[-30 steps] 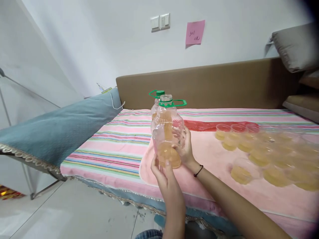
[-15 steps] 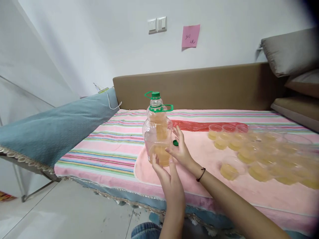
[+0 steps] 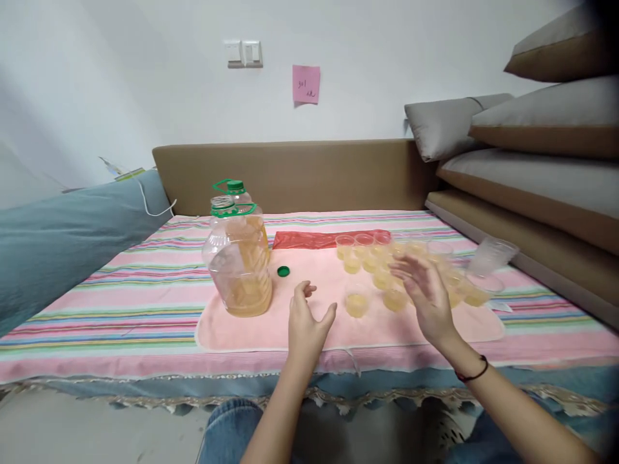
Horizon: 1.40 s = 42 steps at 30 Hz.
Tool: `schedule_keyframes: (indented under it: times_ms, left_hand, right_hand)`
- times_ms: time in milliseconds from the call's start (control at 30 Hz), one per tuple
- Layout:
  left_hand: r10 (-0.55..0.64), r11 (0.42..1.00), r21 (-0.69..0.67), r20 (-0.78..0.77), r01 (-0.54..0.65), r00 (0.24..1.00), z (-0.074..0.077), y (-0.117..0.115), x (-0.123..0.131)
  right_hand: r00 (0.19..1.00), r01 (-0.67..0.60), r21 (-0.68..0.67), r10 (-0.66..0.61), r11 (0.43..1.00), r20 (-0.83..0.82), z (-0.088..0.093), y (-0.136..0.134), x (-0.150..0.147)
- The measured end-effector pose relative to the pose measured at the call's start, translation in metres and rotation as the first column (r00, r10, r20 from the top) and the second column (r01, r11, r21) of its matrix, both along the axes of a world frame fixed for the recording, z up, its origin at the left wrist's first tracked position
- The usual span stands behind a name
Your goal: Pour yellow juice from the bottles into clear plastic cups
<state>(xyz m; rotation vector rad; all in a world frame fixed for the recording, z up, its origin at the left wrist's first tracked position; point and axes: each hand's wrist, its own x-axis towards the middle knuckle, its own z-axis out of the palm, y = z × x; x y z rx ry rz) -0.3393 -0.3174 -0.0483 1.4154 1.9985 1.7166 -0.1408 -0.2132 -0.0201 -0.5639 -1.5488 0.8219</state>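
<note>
My left hand (image 3: 309,322) is open above the pink mat (image 3: 309,338), thumb and fingers apart, between the jugs and the cups. My right hand (image 3: 425,299), also open and empty, hovers over the group of cups and hides some of them. A clear plastic jug (image 3: 239,277) without its cap stands at the left, partly filled with yellow liquid. Behind it is a second jug (image 3: 235,185) with a green cap on. One loose green cap (image 3: 283,271) lies on the mat. Several clear plastic cups (image 3: 356,303) hold yellow liquid.
A stack of clear cups (image 3: 492,256) leans at the right behind the filled cups. Red plastic (image 3: 309,240) lies along the back of the mat. Cushions (image 3: 536,180) are piled at the right, and a blue-covered armrest (image 3: 82,238) is at the left.
Both hands have come away from the uncapped jug and moved right, the right one over the cups. The view has turned right, showing more cushions and the stacked cups.
</note>
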Motion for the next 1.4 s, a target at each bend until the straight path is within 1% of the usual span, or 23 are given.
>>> schedule_keyframes:
  times_ms: [67, 133, 200, 367, 533, 633, 800, 967, 1133, 1400]
  left_hand:
    - [-0.099, 0.989, -0.108, 0.014, 0.100, 0.995, -0.008, 0.012, 0.012]
    - [-0.135, 0.977, -0.171, -0.021, 0.129, 0.991, -0.015, 0.023, 0.024]
    - [-0.149, 0.973, -0.188, -0.055, 0.136, 0.987, -0.020, 0.034, 0.033]
    - [-0.141, 0.977, -0.163, -0.001, 0.139, 0.990, -0.032, 0.054, 0.045]
    - [-0.129, 0.980, -0.149, 0.040, 0.134, 0.991, -0.041, 0.064, 0.053]
    - [-0.113, 0.982, -0.144, 0.054, 0.120, 0.992, -0.041, 0.065, 0.056]
    - [-0.114, 0.983, -0.141, 0.047, 0.120, 0.992, -0.034, 0.073, 0.056]
    - [-0.143, 0.980, -0.133, 0.032, 0.146, 0.989, -0.028, 0.096, 0.049]
    - [-0.154, 0.978, -0.135, 0.052, 0.160, 0.987, -0.030, 0.119, 0.045]
    - [-0.152, 0.978, -0.127, 0.102, 0.164, 0.983, -0.031, 0.136, 0.047]
  right_hand:
    - [0.994, 0.019, -0.100, -0.008, 0.995, 0.111, -0.018, -0.005, 0.012]
    - [0.975, 0.019, -0.161, 0.018, 0.987, 0.222, -0.032, -0.009, 0.017]
    - [0.954, 0.004, -0.195, 0.055, 0.981, 0.294, -0.040, -0.012, 0.018]
    - [0.908, 0.015, -0.292, 0.109, 0.956, 0.404, -0.045, -0.011, 0.016]
    - [0.886, 0.033, -0.362, 0.141, 0.932, 0.443, -0.047, -0.011, 0.017]
    - [0.883, 0.038, -0.381, 0.148, 0.924, 0.446, -0.046, -0.011, 0.017]
    - [0.887, 0.041, -0.402, 0.152, 0.915, 0.436, -0.047, -0.010, 0.017]
    - [0.893, 0.025, -0.419, 0.168, 0.907, 0.417, -0.051, -0.008, 0.014]
    - [0.895, 0.010, -0.428, 0.184, 0.904, 0.407, -0.053, -0.009, 0.011]
    - [0.879, -0.001, -0.461, 0.221, 0.887, 0.423, -0.050, -0.013, 0.008]
